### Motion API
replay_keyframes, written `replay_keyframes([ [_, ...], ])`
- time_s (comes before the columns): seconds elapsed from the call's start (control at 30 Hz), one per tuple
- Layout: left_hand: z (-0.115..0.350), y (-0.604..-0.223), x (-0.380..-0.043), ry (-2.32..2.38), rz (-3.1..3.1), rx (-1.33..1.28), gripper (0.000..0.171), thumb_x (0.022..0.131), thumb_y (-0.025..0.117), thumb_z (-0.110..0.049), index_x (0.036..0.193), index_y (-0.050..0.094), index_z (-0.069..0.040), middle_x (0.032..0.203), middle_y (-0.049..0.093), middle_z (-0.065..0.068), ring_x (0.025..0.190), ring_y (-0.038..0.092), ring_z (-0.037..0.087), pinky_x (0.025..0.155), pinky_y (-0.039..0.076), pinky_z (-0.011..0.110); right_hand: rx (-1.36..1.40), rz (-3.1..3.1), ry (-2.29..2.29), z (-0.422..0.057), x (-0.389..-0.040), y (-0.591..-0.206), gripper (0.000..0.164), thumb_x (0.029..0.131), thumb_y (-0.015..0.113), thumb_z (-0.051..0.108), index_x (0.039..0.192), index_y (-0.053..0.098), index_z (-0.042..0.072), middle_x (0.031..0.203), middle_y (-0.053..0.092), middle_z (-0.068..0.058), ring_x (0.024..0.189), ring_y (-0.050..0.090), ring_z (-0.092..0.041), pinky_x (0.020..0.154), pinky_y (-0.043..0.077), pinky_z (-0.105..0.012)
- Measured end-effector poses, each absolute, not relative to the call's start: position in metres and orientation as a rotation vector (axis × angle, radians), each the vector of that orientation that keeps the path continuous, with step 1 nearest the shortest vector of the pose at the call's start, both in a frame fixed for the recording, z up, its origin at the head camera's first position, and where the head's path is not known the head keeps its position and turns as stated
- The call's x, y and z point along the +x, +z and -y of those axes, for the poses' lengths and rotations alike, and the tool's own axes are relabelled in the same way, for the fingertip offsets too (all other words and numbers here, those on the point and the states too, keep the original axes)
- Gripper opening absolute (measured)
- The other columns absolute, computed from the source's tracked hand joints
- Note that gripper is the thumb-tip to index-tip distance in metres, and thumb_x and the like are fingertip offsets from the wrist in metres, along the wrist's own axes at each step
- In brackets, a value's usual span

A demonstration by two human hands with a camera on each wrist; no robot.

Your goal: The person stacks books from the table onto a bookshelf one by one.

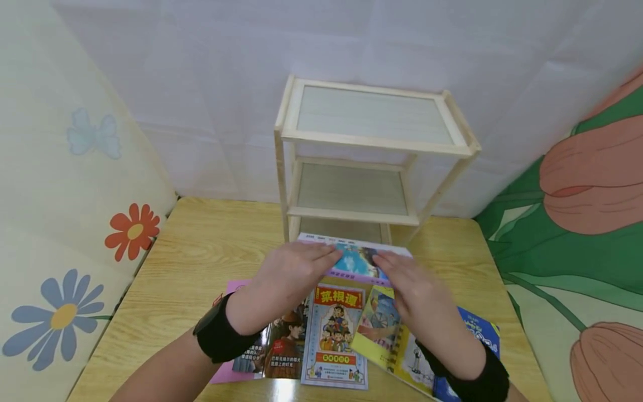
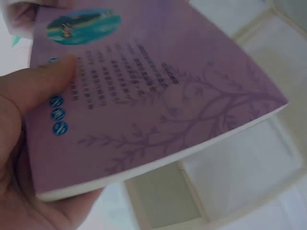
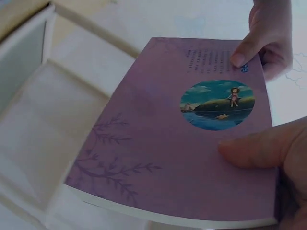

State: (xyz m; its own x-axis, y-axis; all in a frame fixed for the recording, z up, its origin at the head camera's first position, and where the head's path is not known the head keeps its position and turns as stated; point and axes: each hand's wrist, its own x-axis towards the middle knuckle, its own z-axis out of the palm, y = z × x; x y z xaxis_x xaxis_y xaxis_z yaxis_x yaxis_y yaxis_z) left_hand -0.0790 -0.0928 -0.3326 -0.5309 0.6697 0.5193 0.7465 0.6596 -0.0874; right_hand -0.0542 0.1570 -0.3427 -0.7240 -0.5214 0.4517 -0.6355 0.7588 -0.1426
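Both hands grip one purple-backed book (image 1: pixel 354 259) by its near edge, in front of the wooden rack (image 1: pixel 377 142). My left hand (image 1: pixel 288 279) holds the book's left part, its thumb on the purple back cover, as the left wrist view shows. At the right part, my right hand (image 1: pixel 419 290) pinches it the same way, with the thumb near an oval picture in the right wrist view. The head view shows the blue picture on the book's upper face. The far edge points toward the rack's lower shelf (image 1: pixel 341 229).
On the wooden table (image 1: pixel 211 240) lie a red-and-blue comic book (image 1: pixel 335 340), dark-covered books (image 1: pixel 286 346), a yellow book (image 1: pixel 374 329) and a blue book (image 1: pixel 477 329). White cloth (image 1: pixel 211 95) hangs behind the rack. Flower-printed panels (image 1: pixel 55 223) stand at both sides.
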Motion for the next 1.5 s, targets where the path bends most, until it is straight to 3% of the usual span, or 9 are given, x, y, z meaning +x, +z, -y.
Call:
replay_keyframes([
  [0.07,0.092,-0.327,-0.08,-0.195,2.318,-1.096,0.037,0.081,0.072,-0.003,0.116,0.068,-0.011,0.111,0.07,0.003,0.099,0.068,0.015,0.081,0.056,0.028,0.914,2.479,0.387,-0.161,-0.058,-0.335,0.044,0.082,0.057,-0.006,0.124,0.062,0.005,0.123,0.064,-0.012,0.111,0.062,-0.029,0.093,0.05,-0.044],
  [0.17,0.09,-0.318,-0.078,-0.197,2.278,-1.104,0.046,0.08,0.069,0.003,0.123,0.064,-0.012,0.12,0.066,0.003,0.108,0.065,0.016,0.085,0.054,0.029,0.938,2.338,0.387,-0.166,-0.062,-0.323,0.033,0.094,0.044,0.0,0.12,0.065,0.002,0.12,0.065,-0.013,0.11,0.063,-0.031,0.098,0.047,-0.041],
  [0.27,0.088,-0.309,-0.076,-0.219,2.236,-1.12,0.051,0.08,0.069,0.005,0.128,0.06,-0.011,0.126,0.062,0.005,0.115,0.06,0.017,0.092,0.051,0.03,0.927,2.209,0.373,-0.167,-0.063,-0.311,0.036,0.101,0.036,0.009,0.118,0.066,0.002,0.118,0.067,-0.013,0.108,0.063,-0.032,0.1,0.045,-0.039],
  [0.47,0.08,-0.282,-0.077,-0.189,2.077,-1.047,0.043,0.086,0.065,-0.001,0.128,0.06,-0.01,0.128,0.061,0.004,0.12,0.057,0.018,0.098,0.048,0.032,0.882,1.853,0.362,-0.159,-0.075,-0.282,0.025,0.095,0.05,0.004,0.108,0.071,0.0,0.105,0.071,-0.017,0.096,0.067,-0.035,0.09,0.05,-0.043],
  [0.77,0.068,-0.25,-0.092,-0.108,1.899,-0.921,0.033,0.094,0.056,-0.006,0.125,0.063,-0.011,0.126,0.062,0.002,0.118,0.058,0.016,0.1,0.046,0.03,0.765,1.516,0.466,-0.152,-0.11,-0.262,0.019,0.088,0.062,0.004,0.101,0.075,0.006,0.1,0.072,-0.013,0.099,0.068,-0.027,0.096,0.049,-0.039],
  [1.1,0.062,-0.246,-0.124,-0.15,1.913,-0.877,0.03,0.097,0.051,-0.008,0.123,0.065,-0.012,0.124,0.063,0.002,0.117,0.06,0.017,0.096,0.048,0.032,0.779,1.546,0.553,-0.153,-0.147,-0.264,0.034,0.079,0.059,-0.013,0.103,0.075,0.006,0.104,0.071,-0.013,0.105,0.066,-0.026,0.098,0.047,-0.04],
  [1.5,0.065,-0.247,-0.148,-0.136,2.072,-0.853,0.031,0.095,0.055,-0.008,0.125,0.062,-0.011,0.126,0.062,0.004,0.117,0.06,0.019,0.094,0.049,0.033,0.785,1.869,0.496,-0.164,-0.171,-0.27,0.031,0.093,0.051,-0.002,0.115,0.069,0.009,0.119,0.067,-0.007,0.112,0.057,-0.033,0.1,0.043,-0.038],
])
